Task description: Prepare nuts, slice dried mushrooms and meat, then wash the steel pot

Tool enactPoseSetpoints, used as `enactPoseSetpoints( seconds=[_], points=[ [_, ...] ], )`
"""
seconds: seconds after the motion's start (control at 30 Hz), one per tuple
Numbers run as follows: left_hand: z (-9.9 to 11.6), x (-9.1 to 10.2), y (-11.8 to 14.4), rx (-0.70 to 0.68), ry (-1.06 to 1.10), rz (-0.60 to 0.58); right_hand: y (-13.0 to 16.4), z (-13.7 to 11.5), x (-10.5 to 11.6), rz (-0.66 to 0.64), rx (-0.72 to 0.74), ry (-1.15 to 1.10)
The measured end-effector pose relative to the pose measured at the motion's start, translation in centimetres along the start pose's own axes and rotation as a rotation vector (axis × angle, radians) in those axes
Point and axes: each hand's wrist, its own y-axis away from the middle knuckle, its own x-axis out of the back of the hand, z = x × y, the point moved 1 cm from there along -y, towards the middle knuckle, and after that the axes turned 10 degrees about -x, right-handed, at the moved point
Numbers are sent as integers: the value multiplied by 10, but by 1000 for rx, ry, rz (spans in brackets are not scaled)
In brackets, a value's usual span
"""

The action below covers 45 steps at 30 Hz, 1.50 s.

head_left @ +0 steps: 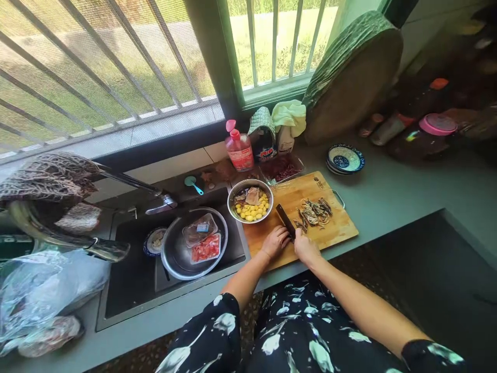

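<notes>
A dark-bladed kitchen knife (pixel 285 219) stands over the wooden cutting board (pixel 310 190), its handle wrapped by my right hand (pixel 306 248). Close against the left side of the blade, my left hand (pixel 276 241) presses down on the board with curled fingers. What lies under those fingertips is hidden. A heap of cut, brownish dried strips (pixel 316 212) lies to the right of the knife, with a few pieces near the blade. Touching the board's left side is a metal bowl (pixel 230 201) with yellow balls and a pale brown piece in liquid.
Left of the board, a large metal basin (pixel 166 259) in the sink (pixel 134 290) holds packaged red meat. Behind stand a pink pump bottle (pixel 239 153) and a clear tray of dark red pieces (pixel 287 170). Patterned bowls (pixel 345 158) sit at right; plastic bags (pixel 50 290) lie at left.
</notes>
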Motion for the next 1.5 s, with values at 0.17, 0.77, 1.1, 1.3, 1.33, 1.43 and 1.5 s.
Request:
enactPoseSetpoints(
  seconds=[0.17, 0.77, 1.1, 1.3, 1.33, 1.43, 1.5],
  points=[
    [-2, -2, 0, -9, -5, -20, -2, -5, 6, -32, 9, 5],
    [-3, -5, 0, 60, 3, 64, -23, -11, 7, -71, 25, 9],
    [13, 50, -79, 157, 6, 266, -13, 15, 5, -76, 15, 45],
    [2, 35, -120, 7, -150, -149, -10, 10, 11, -54, 36, 69],
    [1, 33, -118, 9, -169, -170, -10, 9, 11, -40, 46, 70],
    [0, 33, -109, 19, -199, -196, -8, 7, 7, 11, 81, 70],
    [1, 34, -108, 31, -215, -204, -8, 7, 5, 21, 89, 67]
  ],
)
